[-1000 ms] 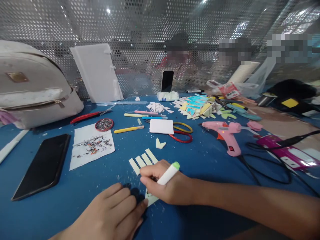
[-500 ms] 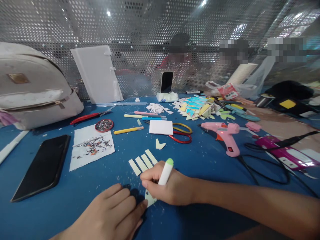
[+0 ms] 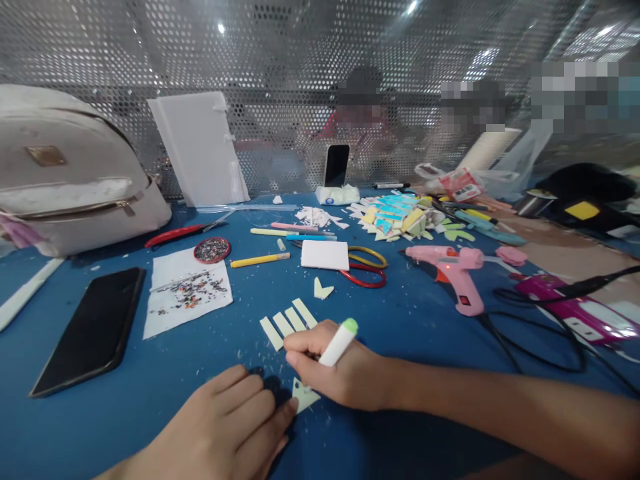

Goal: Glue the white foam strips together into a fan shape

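Note:
My right hand (image 3: 340, 367) is closed around a white marker (image 3: 336, 345) with a light green end pointing up. Its tip is hidden behind the fingers. Below it lies a small pale green triangular piece (image 3: 305, 398) with a dark-rimmed hole or spot. My left hand (image 3: 230, 420) rests on the table with fingers curled together, a fingertip pressing the left edge of that piece. Just beyond my right hand, several pale green strips (image 3: 283, 325) lie side by side, partly covered by the hand. A notched green piece (image 3: 323, 289) sits farther away.
A pink glue gun (image 3: 450, 267) and a purple power strip (image 3: 575, 307) with cables lie right. Scissors (image 3: 367, 275) poke out from under a white block (image 3: 325, 255). Cut pieces (image 3: 395, 217) are heaped behind. Leftward are a black phone (image 3: 90, 327), a bead-strewn sheet (image 3: 190, 293) and a backpack (image 3: 75, 180).
The marker and my right hand have shifted slightly, and more of the triangular piece shows. My left hand still presses its edge. The whole view has moved a little.

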Demonstrator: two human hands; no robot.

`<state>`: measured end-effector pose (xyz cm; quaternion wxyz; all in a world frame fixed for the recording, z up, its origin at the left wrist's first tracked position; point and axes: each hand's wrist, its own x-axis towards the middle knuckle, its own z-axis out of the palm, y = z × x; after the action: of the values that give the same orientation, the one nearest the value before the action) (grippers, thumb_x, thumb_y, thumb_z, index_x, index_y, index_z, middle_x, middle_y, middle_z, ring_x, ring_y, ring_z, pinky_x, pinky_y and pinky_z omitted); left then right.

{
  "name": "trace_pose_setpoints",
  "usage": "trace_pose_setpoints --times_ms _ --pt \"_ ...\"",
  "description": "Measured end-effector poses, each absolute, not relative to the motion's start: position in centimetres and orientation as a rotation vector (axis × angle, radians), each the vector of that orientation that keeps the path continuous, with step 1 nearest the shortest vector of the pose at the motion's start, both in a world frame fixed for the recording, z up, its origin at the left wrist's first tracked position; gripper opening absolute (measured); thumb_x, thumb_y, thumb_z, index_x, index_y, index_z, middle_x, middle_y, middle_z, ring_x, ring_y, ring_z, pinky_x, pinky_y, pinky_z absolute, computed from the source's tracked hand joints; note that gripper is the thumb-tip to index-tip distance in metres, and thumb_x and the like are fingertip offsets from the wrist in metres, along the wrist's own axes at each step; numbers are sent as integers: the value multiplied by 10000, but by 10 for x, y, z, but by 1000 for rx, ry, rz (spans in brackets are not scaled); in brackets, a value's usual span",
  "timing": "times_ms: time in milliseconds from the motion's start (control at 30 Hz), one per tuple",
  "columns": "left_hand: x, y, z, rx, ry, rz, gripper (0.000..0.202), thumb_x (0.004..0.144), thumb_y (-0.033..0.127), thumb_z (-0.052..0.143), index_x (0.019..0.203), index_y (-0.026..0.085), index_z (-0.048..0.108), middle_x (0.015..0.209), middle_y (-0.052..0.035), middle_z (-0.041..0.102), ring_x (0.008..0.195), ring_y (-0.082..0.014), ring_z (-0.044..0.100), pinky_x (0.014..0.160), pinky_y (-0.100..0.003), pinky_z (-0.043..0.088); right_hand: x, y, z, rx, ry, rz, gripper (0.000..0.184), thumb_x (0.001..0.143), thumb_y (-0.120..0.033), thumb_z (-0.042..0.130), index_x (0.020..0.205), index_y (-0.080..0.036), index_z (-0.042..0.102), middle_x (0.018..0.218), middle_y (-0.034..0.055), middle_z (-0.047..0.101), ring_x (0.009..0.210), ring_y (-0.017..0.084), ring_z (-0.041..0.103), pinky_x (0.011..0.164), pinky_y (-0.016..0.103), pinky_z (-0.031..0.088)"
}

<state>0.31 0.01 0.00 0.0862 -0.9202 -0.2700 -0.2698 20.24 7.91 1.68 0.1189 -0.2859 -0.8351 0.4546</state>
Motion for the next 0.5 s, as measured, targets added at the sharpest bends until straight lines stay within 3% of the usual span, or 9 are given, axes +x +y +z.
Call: trace_pose_setpoints --times_ms 500 --pt "2 0 1 -2744 -811 -808 255 1002 125 444 984 107 697 660 -12 638 572 -153 583 600 -307 505 203 79 17 -873 -2423 1342 362 915 -212 463 612 -195 267 530 -78 279 518 77 275 493 249 209"
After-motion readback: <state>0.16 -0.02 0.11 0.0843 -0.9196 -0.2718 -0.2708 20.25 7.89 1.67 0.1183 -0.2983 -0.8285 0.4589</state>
